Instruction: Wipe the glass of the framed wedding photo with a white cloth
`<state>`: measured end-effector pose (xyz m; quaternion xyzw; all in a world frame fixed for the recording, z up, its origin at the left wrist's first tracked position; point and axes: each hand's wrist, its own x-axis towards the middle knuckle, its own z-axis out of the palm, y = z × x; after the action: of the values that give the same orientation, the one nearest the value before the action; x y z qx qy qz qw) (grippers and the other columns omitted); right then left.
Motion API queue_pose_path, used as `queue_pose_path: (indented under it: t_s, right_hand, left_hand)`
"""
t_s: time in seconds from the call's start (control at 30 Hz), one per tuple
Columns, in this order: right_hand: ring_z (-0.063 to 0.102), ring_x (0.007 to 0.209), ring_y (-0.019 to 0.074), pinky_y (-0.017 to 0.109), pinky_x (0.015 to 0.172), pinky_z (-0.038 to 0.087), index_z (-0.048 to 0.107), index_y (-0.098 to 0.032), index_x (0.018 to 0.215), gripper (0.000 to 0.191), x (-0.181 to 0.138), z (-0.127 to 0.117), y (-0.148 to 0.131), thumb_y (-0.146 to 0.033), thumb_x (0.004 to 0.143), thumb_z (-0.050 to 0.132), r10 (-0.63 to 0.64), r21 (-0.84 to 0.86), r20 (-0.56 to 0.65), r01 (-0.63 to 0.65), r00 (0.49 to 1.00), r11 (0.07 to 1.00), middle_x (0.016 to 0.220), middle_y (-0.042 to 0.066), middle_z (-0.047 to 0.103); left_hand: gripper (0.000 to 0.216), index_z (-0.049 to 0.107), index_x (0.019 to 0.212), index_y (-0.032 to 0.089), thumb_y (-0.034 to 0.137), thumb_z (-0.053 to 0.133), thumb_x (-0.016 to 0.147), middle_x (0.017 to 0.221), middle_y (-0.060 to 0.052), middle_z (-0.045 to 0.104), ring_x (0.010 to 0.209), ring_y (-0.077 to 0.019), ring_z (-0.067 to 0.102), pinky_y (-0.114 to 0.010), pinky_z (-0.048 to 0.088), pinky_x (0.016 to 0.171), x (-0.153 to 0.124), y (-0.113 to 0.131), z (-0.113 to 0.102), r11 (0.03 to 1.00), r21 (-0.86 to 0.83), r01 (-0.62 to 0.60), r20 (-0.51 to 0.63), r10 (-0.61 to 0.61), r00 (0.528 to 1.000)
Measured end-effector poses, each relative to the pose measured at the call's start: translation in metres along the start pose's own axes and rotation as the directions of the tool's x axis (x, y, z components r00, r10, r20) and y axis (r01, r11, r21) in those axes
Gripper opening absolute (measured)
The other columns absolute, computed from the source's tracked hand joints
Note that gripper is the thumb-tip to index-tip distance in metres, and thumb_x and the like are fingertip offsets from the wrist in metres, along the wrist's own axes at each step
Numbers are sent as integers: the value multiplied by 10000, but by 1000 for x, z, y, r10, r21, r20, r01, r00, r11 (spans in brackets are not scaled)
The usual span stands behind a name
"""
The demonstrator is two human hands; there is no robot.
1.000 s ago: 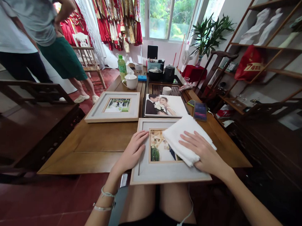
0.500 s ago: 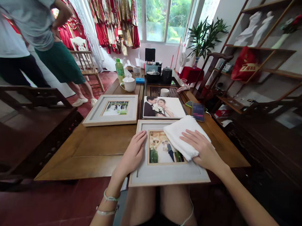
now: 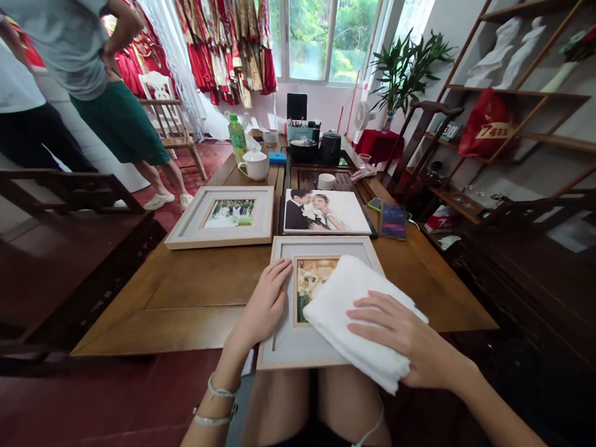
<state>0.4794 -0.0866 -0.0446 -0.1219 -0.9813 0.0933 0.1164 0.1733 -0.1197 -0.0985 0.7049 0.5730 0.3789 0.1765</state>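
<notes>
In front of me a pale wooden picture frame (image 3: 300, 347) lies at the table's near edge, its lower side reaching over my lap. My left hand (image 3: 269, 302) holds the frame's left side, fingers close together on the border. A folded white towel (image 3: 338, 309) covers the right part of the frame and much of its photo (image 3: 305, 280). My right hand (image 3: 397, 330) has the towel under its fingers and presses it on the frame; its thumb is hidden. One towel corner hangs past the frame's lower right edge.
Another framed photo (image 3: 186, 228) lies on the wooden table (image 3: 191, 291) at left; a wedding photo panel (image 3: 352, 216) is beyond mine. A phone (image 3: 393, 221), white cups (image 3: 255, 165) and a green bottle (image 3: 236, 140) stand around. Two people (image 3: 95, 63) are at left; another person's hand (image 3: 363, 173) rests at right.
My right hand has drawn the towel down and left across the frame, and it now covers more of the photo. My left hand stays on the frame's left side.
</notes>
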Motion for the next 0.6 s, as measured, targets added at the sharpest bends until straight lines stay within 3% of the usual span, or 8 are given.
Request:
queue_pose_path:
  t_s: [0.13, 0.37, 0.47, 0.6]
  right_hand:
    - [491, 1266, 291, 573, 1146, 238, 565, -169, 1286, 538, 1, 1, 13, -133, 749, 547, 67, -51, -63, -70, 996, 996, 1280, 127, 627]
    - [373, 1368, 376, 636, 1147, 175, 633, -88, 1157, 510, 41, -4, 88, -106, 654, 556, 238, -252, -256, -302, 937, 919, 1367, 198, 554]
    - [261, 1431, 371, 609, 1156, 190, 628, -72, 1135, 488, 55, -3, 97, -102, 654, 553, 249, -238, -231, -303, 941, 923, 1457, 207, 460]
    - [266, 1442, 307, 562, 1171, 216, 547, -96, 1268, 609, 46, 1, 76, -65, 660, 521, 230, -144, -108, -244, 967, 959, 1483, 158, 446]
  left_hand:
    - [471, 489, 1394, 162, 150, 329, 950, 1495, -125, 434, 1432, -232, 307, -516, 241, 1204, 0, -1, 0, 1000, 1, -6, 0, 6, 1000]
    - [475, 481, 1406, 185, 158, 340, 953, 1499, -118, 433, 1428, -244, 314, -541, 245, 1195, 0, -1, -2, 1000, -1, -12, 15, 12, 1000]
    - [474, 482, 1405, 180, 162, 334, 954, 1498, -121, 434, 1429, -243, 313, -536, 243, 1198, 0, -1, -1, 1000, -6, -9, 12, 9, 1000]
    - [474, 492, 1395, 151, 157, 325, 952, 1484, -135, 448, 1424, -239, 320, -523, 243, 1201, 0, -1, 0, 1000, -8, -9, -4, 9, 1000]
